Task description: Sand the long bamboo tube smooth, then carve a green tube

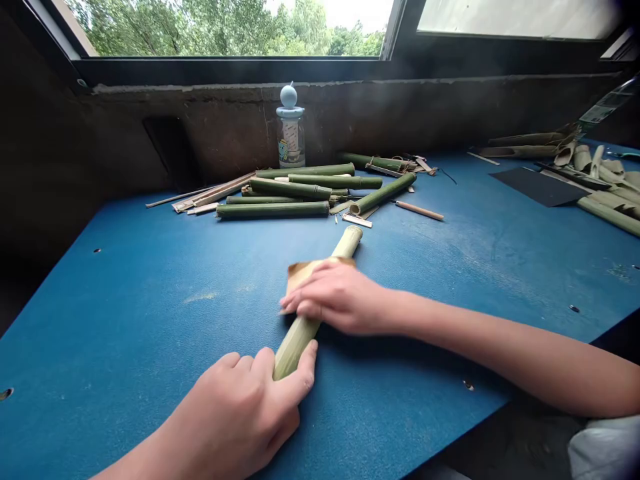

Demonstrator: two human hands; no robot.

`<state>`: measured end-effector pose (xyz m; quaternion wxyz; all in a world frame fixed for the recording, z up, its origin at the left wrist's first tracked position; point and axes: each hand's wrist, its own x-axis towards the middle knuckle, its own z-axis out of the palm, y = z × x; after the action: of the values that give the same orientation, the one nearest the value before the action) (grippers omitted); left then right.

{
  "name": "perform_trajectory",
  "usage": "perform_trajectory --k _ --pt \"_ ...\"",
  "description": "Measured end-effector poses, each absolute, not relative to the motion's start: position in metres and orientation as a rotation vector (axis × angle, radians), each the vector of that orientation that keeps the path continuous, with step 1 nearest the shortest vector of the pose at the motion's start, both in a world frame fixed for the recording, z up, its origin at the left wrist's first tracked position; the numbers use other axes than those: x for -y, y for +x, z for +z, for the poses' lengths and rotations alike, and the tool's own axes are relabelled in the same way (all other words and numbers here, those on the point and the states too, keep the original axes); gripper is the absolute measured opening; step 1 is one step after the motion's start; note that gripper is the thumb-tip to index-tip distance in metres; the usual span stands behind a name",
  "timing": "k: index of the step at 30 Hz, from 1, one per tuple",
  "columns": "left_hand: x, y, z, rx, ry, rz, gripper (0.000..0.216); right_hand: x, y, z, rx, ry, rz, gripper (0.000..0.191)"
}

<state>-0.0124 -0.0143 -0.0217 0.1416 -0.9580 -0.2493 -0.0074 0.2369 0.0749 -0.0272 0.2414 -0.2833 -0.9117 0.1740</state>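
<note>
Seemingly for steadiness, the tube (pixel 295 347) under paper (pixel 297 272) clasped by the right hand (pixel 337 295) is closely gripped by the left hand (pixel 250 403).

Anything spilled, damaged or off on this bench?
Pale smear on the blue bench, left of the bamboo: odd against the plain surface, possibly dust. Small holes also break the top. Nothing else stands out.

We saw a pale yellow-green cylindrical bamboo tube (pixel 294 345) with faint lengthwise streaks, and a flat tan sheet (pixel 296 272) edged in darker brown. Our broad blue tabletop (pixel 150 300) carried pale yellowish smudges; the slim cylindrical bamboo pieces (pixel 273 211) were deep green, and the clear bottle's round lid (pixel 289 97) was light blue.
</note>
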Motion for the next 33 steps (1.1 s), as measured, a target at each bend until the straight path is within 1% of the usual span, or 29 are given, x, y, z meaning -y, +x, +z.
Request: perform_trajectory --k 2,3,7,9,11,13,16,18,20,23,25,27,30,33 --pt "0.015 -0.012 -0.021 0.717 -2.754 -0.011 0.049 -0.068 0.231 -0.026 2.535 -0.683 0.509 0.033" --pt "0.015 -0.012 -0.021 0.722 -2.756 -0.013 0.049 -0.073 0.235 -0.026 2.515 -0.712 0.507 0.035" --pt "0.013 -0.011 -0.018 0.737 -2.79 -0.05 0.05 -0.127 0.284 -0.035 2.252 -1.132 0.482 0.044" --pt "0.011 -0.011 -0.017 0.731 -2.808 -0.062 0.049 -0.144 0.299 -0.038 2.193 -1.227 0.475 0.047" --pt "0.009 -0.011 -0.017 0.725 -2.828 -0.079 0.049 -0.139 0.294 -0.038 2.234 -1.151 0.432 0.045" --pt "0.007 -0.012 -0.017 0.72 -2.858 -0.102 0.049 -0.115 0.273 -0.034 2.314 -0.98 0.404 0.039" --pt "0.005 -0.013 -0.018 0.72 -2.905 -0.093 0.049 -0.074 0.238 -0.027 2.425 -0.721 0.484 0.03" --pt "0.004 -0.014 -0.017 0.724 -2.904 -0.078 0.049 -0.068 0.233 -0.026 2.465 -0.626 0.519 0.029" --pt "0.004 -0.016 -0.017 0.729 -2.893 -0.083 0.049 -0.083 0.246 -0.029 2.439 -0.682 0.462 0.03" --pt "0.004 -0.018 -0.016 0.738 -2.863 -0.096 0.049 -0.118 0.277 -0.037 2.276 -0.983 0.319 0.037" --pt "0.004 -0.019 -0.017 0.73 -2.826 -0.107 0.049 -0.124 0.281 -0.038 2.207 -1.101 0.269 0.039" --pt "0.004 -0.019 -0.017 0.714 -2.784 -0.124 0.05 -0.107 0.265 -0.036 2.236 -1.04 0.3 0.036" --pt "0.005 -0.019 -0.017 0.699 -2.705 -0.144 0.05 -0.069 0.232 -0.03 2.358 -0.77 0.444 0.029" --pt "0.005 -0.019 -0.015 0.687 -2.607 -0.155 0.048 -0.069 0.232 -0.032 2.368 -0.707 0.466 0.029"
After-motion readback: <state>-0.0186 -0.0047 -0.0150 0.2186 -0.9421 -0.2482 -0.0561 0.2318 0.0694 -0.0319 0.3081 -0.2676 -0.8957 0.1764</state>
